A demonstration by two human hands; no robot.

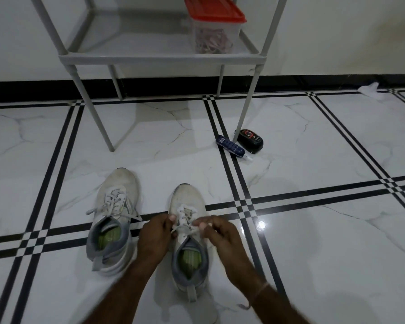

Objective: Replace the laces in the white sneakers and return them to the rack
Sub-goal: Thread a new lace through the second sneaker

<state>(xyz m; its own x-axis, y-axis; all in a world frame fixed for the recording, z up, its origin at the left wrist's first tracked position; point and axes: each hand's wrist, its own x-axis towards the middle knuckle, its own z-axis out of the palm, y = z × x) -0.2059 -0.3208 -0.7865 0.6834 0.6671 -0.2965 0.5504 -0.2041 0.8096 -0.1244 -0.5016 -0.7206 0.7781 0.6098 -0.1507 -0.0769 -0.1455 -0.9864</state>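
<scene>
- Two white sneakers, the left sneaker (114, 220) and the right sneaker (188, 242), stand side by side on a white marble-patterned floor (313, 148) with black stripes, toes toward a grey rack (159, 58).
- The left sneaker sits apart from the hands, its loose laces (114, 199) trailing onto the floor.
- The right sneaker sits between both hands.
- The left hand (153, 237) pinches the white lace (185, 228) at the upper eyelets; the right hand (220, 235) pinches the same lace on the opposite side.
- On the rack's shelf stands a clear container (214, 31) with a red lid, holding pale cords.
- Near the rack's front right leg lie a dark blue bottle (230, 146) and a black polish case (250, 141), just beside each other.
- A white cloth (371, 90) lies by the far wall.
</scene>
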